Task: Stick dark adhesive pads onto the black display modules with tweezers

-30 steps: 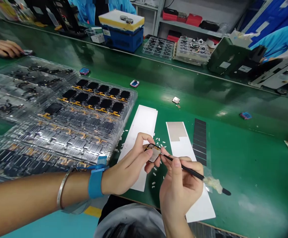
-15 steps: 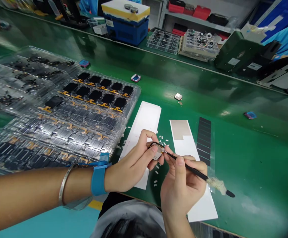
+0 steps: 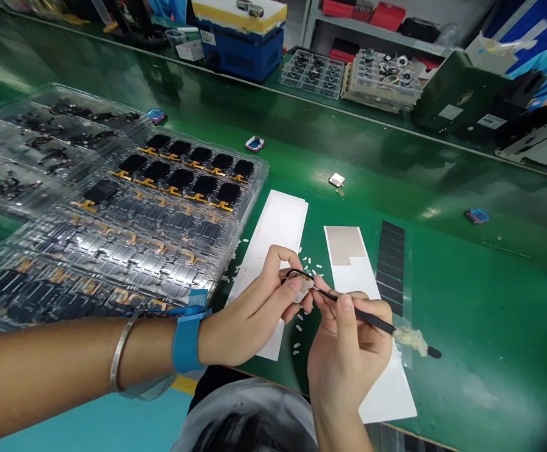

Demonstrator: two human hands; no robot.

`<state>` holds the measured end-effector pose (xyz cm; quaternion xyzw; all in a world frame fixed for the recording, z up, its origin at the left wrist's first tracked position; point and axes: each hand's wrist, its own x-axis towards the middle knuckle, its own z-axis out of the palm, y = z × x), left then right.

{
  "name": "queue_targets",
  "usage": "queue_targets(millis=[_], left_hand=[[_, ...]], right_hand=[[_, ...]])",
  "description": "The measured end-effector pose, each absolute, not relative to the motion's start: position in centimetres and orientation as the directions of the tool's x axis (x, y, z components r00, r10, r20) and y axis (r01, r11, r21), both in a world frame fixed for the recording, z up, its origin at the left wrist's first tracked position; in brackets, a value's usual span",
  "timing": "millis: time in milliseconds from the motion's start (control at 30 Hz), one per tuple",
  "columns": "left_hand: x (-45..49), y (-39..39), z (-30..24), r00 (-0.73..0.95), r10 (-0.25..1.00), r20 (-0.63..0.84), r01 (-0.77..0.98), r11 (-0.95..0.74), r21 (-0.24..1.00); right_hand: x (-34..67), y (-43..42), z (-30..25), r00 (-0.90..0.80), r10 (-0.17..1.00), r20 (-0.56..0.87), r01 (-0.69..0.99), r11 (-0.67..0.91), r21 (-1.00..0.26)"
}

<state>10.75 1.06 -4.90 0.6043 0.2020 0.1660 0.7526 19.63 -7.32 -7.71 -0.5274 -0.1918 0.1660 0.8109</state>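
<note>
The left hand (image 3: pixel 249 311) pinches a small square electronic module (image 3: pixel 303 290) between thumb and fingers, above a white paper strip (image 3: pixel 280 216). The right hand (image 3: pixel 349 351) pinches a fine-tipped black stylus (image 3: pixel 372 320), its tip at the module and a cotton wad (image 3: pixel 409 341) on its shaft. Braced fingertips suit such fine work. Beyond, on the green worktop (image 3: pixel 490 301), clear plastic blister trays (image 3: pixel 254 188) hold black display panels (image 3: pixel 179 179) with orange flex cables (image 3: pixel 148 150).

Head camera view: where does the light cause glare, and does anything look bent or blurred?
In the head view, lights leave pale streaks on the green workbench and glints across the clear plastic tray; the far bench edge bows like a wide-angle shot; the black pointed tool stays fairly sharp.
</note>
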Motion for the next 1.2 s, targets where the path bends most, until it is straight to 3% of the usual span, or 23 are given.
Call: queue_targets(millis=[533, 833, 1067, 1200], left_hand=[[10.7, 1.1, -4.9, 0.851, 0.515, -0.100, 0.011, 0.172, 0.985], [10.8, 1.2, -5.2, 0.851, 0.517, -0.090, -0.008, 0.184, 0.983], [11.0, 1.4, -5.4, 0.840, 0.537, -0.076, -0.019, 0.170, 0.985], [10.8, 1.4, -5.3, 0.835, 0.531, -0.143, 0.121, 0.076, 0.990]], right_hand=[[19.4, -7.2, -7.8, 0.879, 0.456, 0.138, -0.055, 0.386, -0.921], [19.2, -7.2, -7.8, 0.868, 0.449, 0.209, 0.008, 0.410, -0.912], [19.0, -7.4, -7.6, 0.864, 0.473, 0.174, -0.020, 0.376, -0.926], [20.7, -9.3, -6.2, 0.907, 0.355, 0.228, 0.089, 0.369, -0.925]])
